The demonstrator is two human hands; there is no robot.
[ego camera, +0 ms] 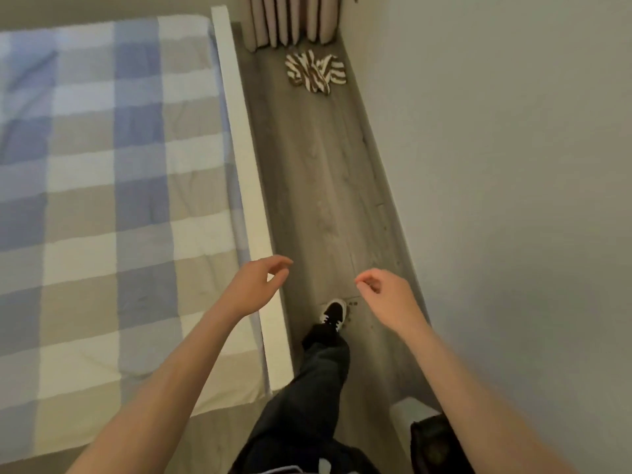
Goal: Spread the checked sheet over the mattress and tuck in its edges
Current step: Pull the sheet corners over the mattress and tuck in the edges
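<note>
Checked sheet [102,186]: blue, beige and white squares, laid flat over the mattress at the left of the view, with light creases across the surface. Its right-hand edge is seen running down between the mattress and the white bed frame rail [246,186]; how far it is tucked cannot be told. The near corner of the sheet is seen at the lower left, hanging over the mattress end.

Left hand [254,285]: held in the air above the near end of the rail, just beside the sheet's right edge. The fingers are loosely curled, thumb and forefinger tips close together, and nothing is held. Whether the sheet is touched cannot be told; the hand appears clear of it.

Right hand [384,295]: raised over the grey wood-look floor [328,186], well apart from the bed. The fingers are loosely curled inward and nothing is gripped.

Both forearms are bare and are extended forward from the lower edge of the view.

Leg in dark trousers [314,381]: placed forward on the floor strip between bed and wall, ending in a black and white shoe [333,311].

Striped brown and white cloth [316,71]: bunched on the floor at the far end of the strip, just in front of a pleated curtain [290,18].

Plain wall [513,165]: bounding the strip on the right.

Dark object [434,443]: at the lower right by the wall, blurred, not identifiable.
</note>
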